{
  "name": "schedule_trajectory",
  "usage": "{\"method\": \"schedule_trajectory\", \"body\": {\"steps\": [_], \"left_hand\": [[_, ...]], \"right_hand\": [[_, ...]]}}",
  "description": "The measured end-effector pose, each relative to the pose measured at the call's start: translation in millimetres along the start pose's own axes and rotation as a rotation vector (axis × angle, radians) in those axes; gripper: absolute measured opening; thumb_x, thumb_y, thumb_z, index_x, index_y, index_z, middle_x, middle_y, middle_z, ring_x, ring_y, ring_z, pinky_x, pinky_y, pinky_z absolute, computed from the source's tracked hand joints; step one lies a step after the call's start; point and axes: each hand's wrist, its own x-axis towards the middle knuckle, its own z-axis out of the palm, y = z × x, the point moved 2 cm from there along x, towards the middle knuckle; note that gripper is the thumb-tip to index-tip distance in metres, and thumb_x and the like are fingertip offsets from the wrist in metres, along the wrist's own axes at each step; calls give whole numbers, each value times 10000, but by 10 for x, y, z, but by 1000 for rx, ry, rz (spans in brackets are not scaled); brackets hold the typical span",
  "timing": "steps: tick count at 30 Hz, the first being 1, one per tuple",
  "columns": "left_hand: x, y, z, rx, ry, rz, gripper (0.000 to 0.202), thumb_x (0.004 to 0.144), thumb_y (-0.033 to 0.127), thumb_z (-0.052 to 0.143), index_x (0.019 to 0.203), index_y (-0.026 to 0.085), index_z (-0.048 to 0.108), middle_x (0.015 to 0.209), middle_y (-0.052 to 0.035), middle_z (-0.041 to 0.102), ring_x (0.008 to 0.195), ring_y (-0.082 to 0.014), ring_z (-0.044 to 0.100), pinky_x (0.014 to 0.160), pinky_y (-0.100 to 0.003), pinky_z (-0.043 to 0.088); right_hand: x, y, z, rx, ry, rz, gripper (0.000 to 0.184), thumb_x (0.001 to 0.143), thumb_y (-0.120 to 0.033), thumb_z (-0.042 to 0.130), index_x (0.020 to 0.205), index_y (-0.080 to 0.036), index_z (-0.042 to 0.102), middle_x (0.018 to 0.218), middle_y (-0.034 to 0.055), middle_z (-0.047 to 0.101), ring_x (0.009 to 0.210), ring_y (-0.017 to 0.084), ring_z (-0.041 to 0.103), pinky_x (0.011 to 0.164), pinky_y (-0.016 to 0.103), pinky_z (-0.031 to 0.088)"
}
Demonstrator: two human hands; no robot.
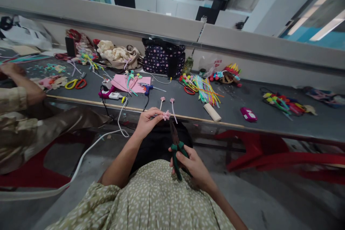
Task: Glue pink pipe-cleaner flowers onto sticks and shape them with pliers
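Note:
My left hand (147, 120) pinches a small pink pipe-cleaner flower (166, 115) above the table's front edge. In my right hand (190, 161) are long-nose pliers (175, 147) with green handles, their jaws pointing up toward the flower. The tip of the jaws is close below the flower; whether it touches cannot be made out. Just beyond, two more pink flowers with stems lie on the table: one flower (162, 99) partly behind my left hand, the other flower (172, 100) to its right.
A blue glue gun (147, 88) lies by a pink sheet (121, 83). Red-handled scissors (189, 90) and coloured pipe cleaners (206, 91) are farther right. A purple power strip (110, 95) trails a white cable (88, 147). At left, another person's arm (24, 82) rests near yellow-and-red scissors (76, 83).

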Motion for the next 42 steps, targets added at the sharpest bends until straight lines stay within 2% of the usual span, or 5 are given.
{"method": "schedule_trajectory", "body": {"steps": [9,18,28,35,42], "left_hand": [[9,47,3,9,-14,5,144,821,326,682,844,204,755,843,-60,694,812,-180,628,782,-306,465],[7,33,-13,75,-1,51,144,820,330,682,844,212,761,834,-60,695,841,-190,619,799,-321,463],[6,20,-11,87,-7,55,147,827,332,671,849,214,756,823,-50,685,818,-183,608,817,-324,459],[6,-35,-9,15,-1,-31,225,857,370,628,784,182,727,815,-53,663,805,-183,616,794,-299,455],[6,-76,10,-45,16,-30,257,864,394,616,767,171,701,820,-54,654,836,-189,616,836,-309,456]], "right_hand": [[4,34,-33,-15,-19,-7,460,854,-512,636,1116,-135,606,738,58,692,548,163,653,506,260,502],[10,93,-55,-9,16,4,496,851,-510,642,1162,-127,597,726,54,683,522,146,621,492,255,488],[33,112,-56,-56,65,-12,476,840,-532,641,1113,-143,609,720,45,683,530,145,614,486,241,478],[7,93,-65,28,-46,35,453,854,-490,649,1144,-147,599,768,66,706,598,176,679,547,270,518],[-3,76,-53,87,-71,44,466,836,-492,671,1131,-136,610,749,74,706,602,182,680,562,291,538]]}}
